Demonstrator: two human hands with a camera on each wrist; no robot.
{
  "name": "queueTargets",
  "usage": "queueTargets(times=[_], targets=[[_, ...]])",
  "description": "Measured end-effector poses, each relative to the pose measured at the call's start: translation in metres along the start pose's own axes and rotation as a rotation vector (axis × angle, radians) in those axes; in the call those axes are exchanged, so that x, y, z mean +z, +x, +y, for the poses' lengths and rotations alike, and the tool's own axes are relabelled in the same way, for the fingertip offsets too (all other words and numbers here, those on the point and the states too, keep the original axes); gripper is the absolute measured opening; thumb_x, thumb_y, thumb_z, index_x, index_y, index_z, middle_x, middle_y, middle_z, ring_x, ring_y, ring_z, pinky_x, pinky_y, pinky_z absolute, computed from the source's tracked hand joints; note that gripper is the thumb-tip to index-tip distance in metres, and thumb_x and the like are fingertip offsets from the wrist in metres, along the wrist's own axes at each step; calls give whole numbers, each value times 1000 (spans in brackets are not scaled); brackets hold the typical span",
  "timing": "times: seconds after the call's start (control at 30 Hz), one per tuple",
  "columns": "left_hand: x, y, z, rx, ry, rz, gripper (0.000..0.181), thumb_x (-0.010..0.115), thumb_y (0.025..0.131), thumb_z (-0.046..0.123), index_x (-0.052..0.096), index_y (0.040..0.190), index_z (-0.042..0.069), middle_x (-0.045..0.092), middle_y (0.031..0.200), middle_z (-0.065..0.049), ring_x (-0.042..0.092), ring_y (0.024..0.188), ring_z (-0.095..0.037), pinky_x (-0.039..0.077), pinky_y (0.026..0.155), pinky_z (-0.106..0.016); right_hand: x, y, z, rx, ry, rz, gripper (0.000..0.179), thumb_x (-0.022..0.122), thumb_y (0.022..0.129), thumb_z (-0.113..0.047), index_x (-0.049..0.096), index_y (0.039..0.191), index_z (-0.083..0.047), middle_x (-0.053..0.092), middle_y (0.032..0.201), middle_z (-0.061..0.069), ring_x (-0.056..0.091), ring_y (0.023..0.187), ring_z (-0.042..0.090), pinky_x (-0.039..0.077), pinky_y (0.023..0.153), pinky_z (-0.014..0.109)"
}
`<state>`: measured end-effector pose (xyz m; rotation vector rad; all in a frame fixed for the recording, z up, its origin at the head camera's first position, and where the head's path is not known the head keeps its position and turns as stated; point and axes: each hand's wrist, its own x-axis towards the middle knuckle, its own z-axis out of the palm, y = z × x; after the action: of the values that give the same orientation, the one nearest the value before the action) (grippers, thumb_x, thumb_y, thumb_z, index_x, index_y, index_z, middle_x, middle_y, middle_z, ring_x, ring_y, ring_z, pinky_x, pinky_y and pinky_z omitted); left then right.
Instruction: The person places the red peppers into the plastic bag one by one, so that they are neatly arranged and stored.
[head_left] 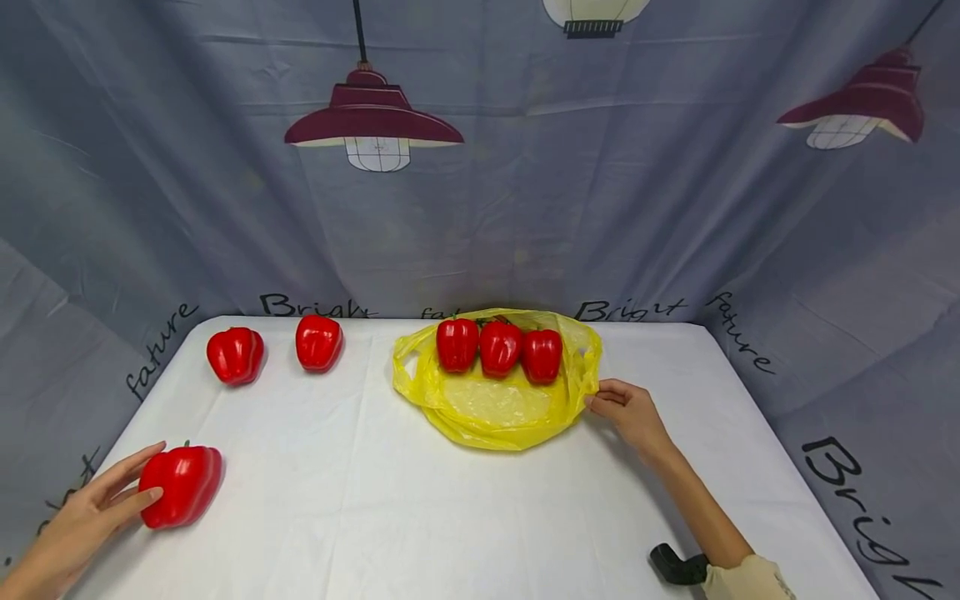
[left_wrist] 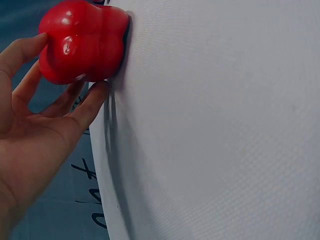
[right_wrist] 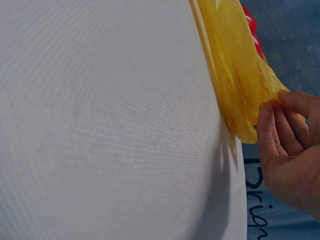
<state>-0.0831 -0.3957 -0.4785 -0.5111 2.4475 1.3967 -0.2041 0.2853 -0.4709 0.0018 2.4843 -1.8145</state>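
yellow plastic bag (head_left: 498, 437) comes first, since the work seems to turn on it, though the grey-blue curtain (head_left: 480, 233) is the biggest thing here, hanging behind the white table (head_left: 450, 533). the bag lies towards the table's far edge, mouth spread, with three red peppers (head_left: 501, 348) lined up inside. the right hand (head_left: 630, 414) pinches the bag's rim at its right side, fingers drawn narrow. the left hand (head_left: 86, 517), over by the table's left edge, holds a near pepper (head_left: 183, 486) in a wide grip, well apart from the bag; whether that pepper is clear of the tabletop i cannot tell. two others lie loose, a far-left pepper (head_left: 235, 356) and, to its right, a tilted pepper (head_left: 318, 342).

a hard tug on that thin rim could tear the film or tumble the row of three. the held pepper looks slick, so a slack grip could let it slip and, that close to the edge, roll off.
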Motion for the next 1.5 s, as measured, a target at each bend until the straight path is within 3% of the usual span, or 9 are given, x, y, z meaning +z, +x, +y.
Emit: queueTargets(times=[0.33, 0.63, 0.83, 0.9, 0.97, 1.07, 1.13, 1.2, 1.5], targets=[[-2, 2, -9, -54, -101, -42, 96, 63, 97, 44, -5, 159, 17, -4, 156, -37, 22, 132, -56, 57, 86, -41, -2, -1, -2, -2, -18, 3, 37, 70, 95, -12, 62, 122, 11, 70, 101, 17, 68, 92, 25, 57, 83, 29], [1, 1, -2, -37, -83, -43, 96, 63, 97, 44, -3, 160, 13, -3, 156, -37, 22, 132, -56, 57, 85, -41, -3, -1, -1, 5, -12, 7, 37, 70, 95, -12, 62, 123, 11, 69, 101, 16, 68, 92, 24, 57, 84, 30], [9, 4, 15, 16, -94, 6, 94, 62, 97, 46, 1, 161, 15, 3, 156, -36, 25, 130, -52, 58, 82, -36, -3, 0, -1, 18, -20, 8, 38, 70, 95, -13, 61, 124, 10, 69, 103, 16, 68, 93, 23, 57, 84, 29], [15, 5, 21, 52, -103, 15, 89, 62, 98, 43, 6, 162, 19, 7, 156, -34, 37, 127, -39, 58, 81, -31, -4, -1, 0, 19, -17, 12, 38, 70, 95, -13, 61, 124, 10, 69, 103, 17, 68, 93, 24, 57, 84, 29], [21, 5, 29, 88, -106, 25, 84, 62, 98, 42, 11, 162, 19, 11, 156, -33, 41, 123, -35, 58, 79, -28, -3, -1, 0, 15, -12, 13, 38, 70, 95, -12, 61, 123, 11, 69, 102, 17, 68, 92, 24, 57, 84, 29], [34, 5, 41, 136, -117, 33, 80, 62, 99, 40, 17, 161, 18, 15, 156, -33, 43, 125, -37, 58, 78, -27, -3, -2, 0, 10, -14, 12, 38, 71, 94, -13, 62, 122, 11, 70, 100, 15, 68, 91, 23, 57, 83, 29], [43, 6, 51, 160, -125, 44, 80, 63, 98, 40, 19, 160, 16, 16, 156, -33, 34, 129, -50, 58, 78, -28, -3, -2, 0, 12, -19, 9, 38, 71, 94, -13, 62, 122, 11, 70, 100, 15, 68, 91, 23, 57, 83, 28], [52, 7, 59, 184, -146, 45, 78, 64, 98, 39, 22, 160, 16, 17, 156, -32, 31, 132, -53, 58, 79, -28, -3, -2, 0, 13, -23, 7, 38, 71, 94, -14, 62, 122, 11, 70, 99, 14, 68, 91, 23, 57, 82, 28], [89, 12, 100, 271, -229, 48, 76, 68, 96, 36, 28, 158, 14, 30, 153, -24, 40, 130, -42, 57, 84, -30, -3, -2, -2, 2, -16, 11, 37, 71, 94, -11, 62, 121, 12, 69, 99, 16, 68, 89, 20, 57, 82, 27]])
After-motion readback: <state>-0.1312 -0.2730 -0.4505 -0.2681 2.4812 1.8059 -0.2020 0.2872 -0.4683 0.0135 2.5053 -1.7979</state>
